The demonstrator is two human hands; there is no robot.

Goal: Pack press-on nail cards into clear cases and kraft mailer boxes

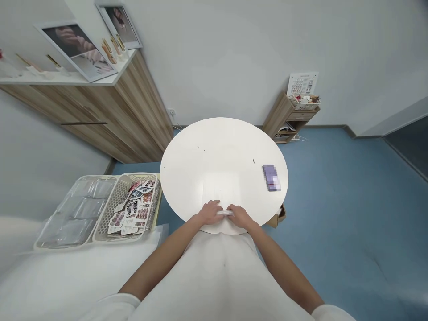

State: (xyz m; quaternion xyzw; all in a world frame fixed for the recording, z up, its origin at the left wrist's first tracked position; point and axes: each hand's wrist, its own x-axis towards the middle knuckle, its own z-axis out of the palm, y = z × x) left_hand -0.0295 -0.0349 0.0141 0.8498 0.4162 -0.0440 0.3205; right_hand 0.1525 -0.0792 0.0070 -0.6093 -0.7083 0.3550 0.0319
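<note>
Pinching one end of a small white item (226, 213) at the near edge of the white table (227, 147), the left hand (210, 212) has loosely curled fingers, and the right hand (240, 217) is closed on the other end! Left of the table, a basket (107, 215) of printed cards (133, 207); on the table's right side, a blurred purple object (271, 177); beyond the table, a wooden shelf unit (274, 115).
</note>
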